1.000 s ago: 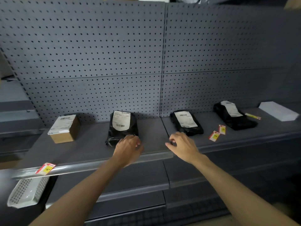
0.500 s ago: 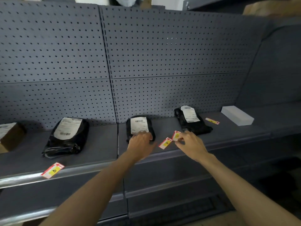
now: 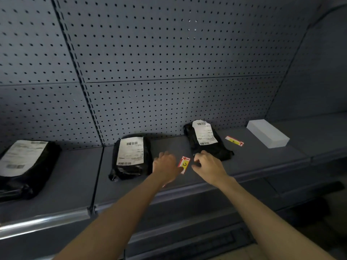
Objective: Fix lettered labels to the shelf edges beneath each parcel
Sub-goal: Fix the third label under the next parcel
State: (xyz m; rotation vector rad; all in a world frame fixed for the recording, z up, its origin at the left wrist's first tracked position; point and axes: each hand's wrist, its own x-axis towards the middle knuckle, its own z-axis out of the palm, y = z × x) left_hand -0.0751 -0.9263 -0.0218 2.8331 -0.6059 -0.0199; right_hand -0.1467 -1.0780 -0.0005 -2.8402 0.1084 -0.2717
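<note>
Three black parcels with white shipping labels lie on the grey shelf (image 3: 262, 162): a left parcel (image 3: 28, 166), a middle parcel (image 3: 131, 156) and a right parcel (image 3: 206, 141). A red-and-yellow label marked C (image 3: 184, 164) lies flat on the shelf between my hands. My left hand (image 3: 165, 166) rests knuckles-up at its left edge and covers its lower corner. My right hand (image 3: 208, 166) hovers just right of it, fingers curled and apart, with nothing visible in them. A label marked E (image 3: 234, 141) lies beside the right parcel. A red sliver (image 3: 163, 185) shows under my left wrist.
A white box (image 3: 268, 133) sits on the shelf at the far right. Grey pegboard (image 3: 169, 72) backs the shelf. The shelf's metal front rail (image 3: 43, 222) runs along the lower left, with lower shelves beneath it.
The view has shifted right and closer, so the brown box and the rail label have left the frame. Both hands have moved onto the shelf around the C label.
</note>
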